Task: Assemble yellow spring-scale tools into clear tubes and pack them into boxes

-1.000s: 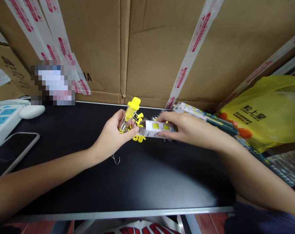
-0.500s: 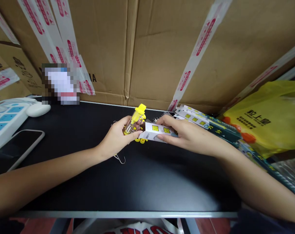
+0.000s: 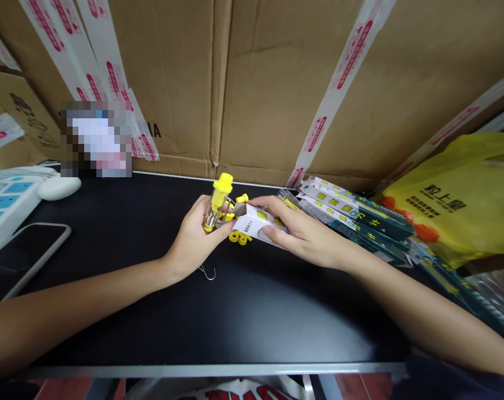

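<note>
My left hand (image 3: pixel 193 236) is closed round a small clear tube with a yellow cap (image 3: pixel 217 200), held nearly upright above the black table (image 3: pixel 243 311). My right hand (image 3: pixel 304 236) grips a small white carton with yellow labels (image 3: pixel 254 225), its open end turned toward the tube and almost touching it. Small yellow plastic pieces (image 3: pixel 239 238) lie on the table just under the two hands. A thin wire hook (image 3: pixel 208 273) lies below my left wrist.
A stack of flat green-and-white cartons (image 3: pixel 352 219) lies at the right, with a yellow plastic bag (image 3: pixel 455 194) beyond it. A phone (image 3: pixel 23 258), a white power strip (image 3: pixel 2 203) and a white mouse (image 3: pixel 57 187) sit at the left. Taped cardboard boxes (image 3: pixel 260 83) wall the back.
The tube has been tipped from slanting to nearly upright. My right hand has brought the white carton left and turned its open end against the tube.
</note>
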Tool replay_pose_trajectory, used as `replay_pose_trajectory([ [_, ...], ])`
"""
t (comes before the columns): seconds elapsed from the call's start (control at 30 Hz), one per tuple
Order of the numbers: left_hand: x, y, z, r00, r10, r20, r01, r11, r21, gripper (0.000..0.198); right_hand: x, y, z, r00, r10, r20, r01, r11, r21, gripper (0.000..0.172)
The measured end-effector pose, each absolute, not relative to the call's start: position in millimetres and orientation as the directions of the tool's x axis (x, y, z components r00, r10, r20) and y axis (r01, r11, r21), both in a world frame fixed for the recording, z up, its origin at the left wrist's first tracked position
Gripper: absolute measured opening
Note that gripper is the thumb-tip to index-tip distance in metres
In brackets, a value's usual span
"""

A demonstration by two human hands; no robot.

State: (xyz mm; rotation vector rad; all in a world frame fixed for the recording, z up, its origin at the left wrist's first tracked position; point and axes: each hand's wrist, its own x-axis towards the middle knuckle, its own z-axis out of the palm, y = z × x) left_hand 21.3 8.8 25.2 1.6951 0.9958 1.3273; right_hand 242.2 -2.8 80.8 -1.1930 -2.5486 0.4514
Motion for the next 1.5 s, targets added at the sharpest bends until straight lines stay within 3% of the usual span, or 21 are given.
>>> replay_pose_trajectory([
  [0.13, 20, 7, 26, 0.209, 0.901, 0.380, 0.170, -0.417, 0.893, 0.019, 238, -4, 79, -0.620, 0.778, 0.104, 0.677, 0.597, -0.430, 0.042],
  [0.27, 20, 5, 30, 0.275, 0.932, 0.235, 0.058, -0.260, 0.964, 0.028, 236, -6, 78, -0.604, 0.790, 0.099, 0.692, 0.583, -0.425, 0.043],
  [0.4, 22, 5, 32, 0.330, 0.925, 0.186, -0.008, -0.194, 0.981, 0.037, 234, -7, 76, -0.574, 0.813, 0.093, 0.718, 0.555, -0.420, 0.043],
  [0.63, 24, 2, 30, 0.285, 0.946, 0.157, 0.078, -0.186, 0.979, 0.041, 226, -9, 69, -0.548, 0.832, 0.084, 0.754, 0.536, -0.380, 0.065],
  [0.8, 24, 1, 28, 0.313, 0.936, 0.162, 0.139, -0.214, 0.967, 0.041, 223, -11, 62, -0.525, 0.845, 0.102, 0.804, 0.532, -0.265, 0.052],
  [1.07, 23, 2, 27, 0.432, 0.893, 0.124, 0.207, -0.232, 0.950, 0.032, 225, -10, 72, -0.551, 0.821, 0.149, 0.785, 0.570, -0.243, 0.036],
  [1.37, 18, 1, 37, 0.527, 0.840, 0.131, 0.329, -0.344, 0.880, 0.024, 254, 5, 92, -0.617, 0.771, 0.158, 0.768, 0.633, -0.097, 0.033],
  [1.5, 18, 4, 33, 0.553, 0.816, 0.167, 0.410, -0.441, 0.799, 0.025, 260, 8, 98, -0.651, 0.740, 0.170, 0.738, 0.669, -0.089, 0.031],
])
